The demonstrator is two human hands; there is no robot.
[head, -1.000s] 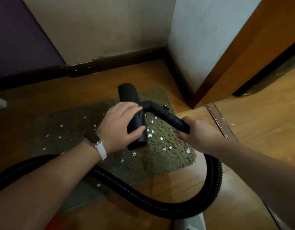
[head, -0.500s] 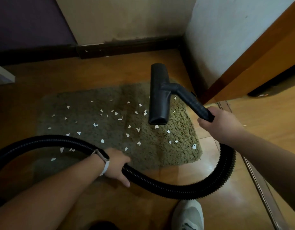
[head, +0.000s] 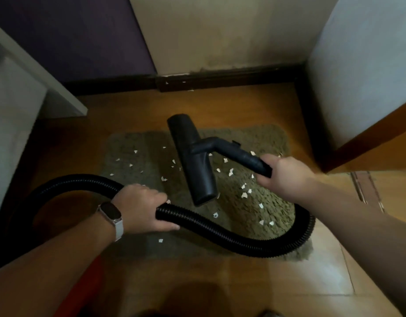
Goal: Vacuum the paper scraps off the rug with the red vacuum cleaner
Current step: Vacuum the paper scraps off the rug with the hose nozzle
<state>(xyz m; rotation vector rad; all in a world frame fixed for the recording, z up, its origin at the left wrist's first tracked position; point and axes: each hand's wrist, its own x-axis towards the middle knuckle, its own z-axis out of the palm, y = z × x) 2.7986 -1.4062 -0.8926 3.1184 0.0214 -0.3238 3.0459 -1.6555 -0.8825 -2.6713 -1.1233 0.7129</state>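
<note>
Nozzle head (head: pixel 193 159): lying over the middle of the rug (head: pixel 273 202), its long axis running from far edge to near edge.
Wand (head: pixel 241 154): pointing left from the right hand (head: pixel 282 175), which is gripping its end.
Left hand (head: pixel 140 209): curling round the hose (head: pixel 220 229) at the rug's near-left side.
Paper scraps (head: pixel 230 172): lying scattered around the nozzle head.

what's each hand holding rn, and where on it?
Left hand grips the ribbed black hose mid-length. Right hand grips the rigid handle tube at its rear end, behind the floor nozzle.
</note>
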